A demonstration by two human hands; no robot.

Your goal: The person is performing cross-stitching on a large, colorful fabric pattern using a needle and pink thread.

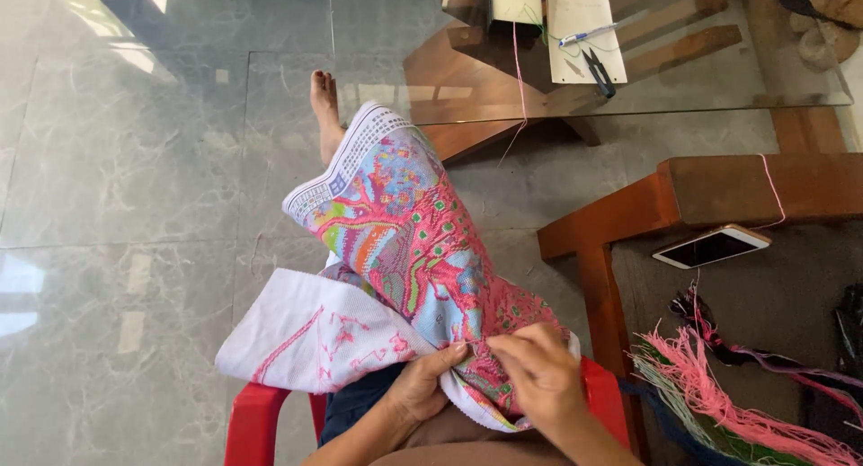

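Observation:
A cross-stitch cloth [404, 241] with a pink, blue and green pattern lies draped over my lap and knee. Its white part [297, 331] with pink stitching hangs to the left. My left hand [422, 381] grips the cloth's near edge from below. My right hand [539, 372] pinches at the cloth right beside the left fingertips, apparently on a needle too small to make out. My bare foot [325, 106] rests on the floor beyond the cloth.
I sit on a red plastic chair [256, 421]. A glass table [629, 62] ahead carries paper, a pen and small scissors [598, 71]. At right, a wooden seat [719, 192] holds a phone [712, 246] and bundles of pink and green threads [719, 394]. The floor is grey marble tile.

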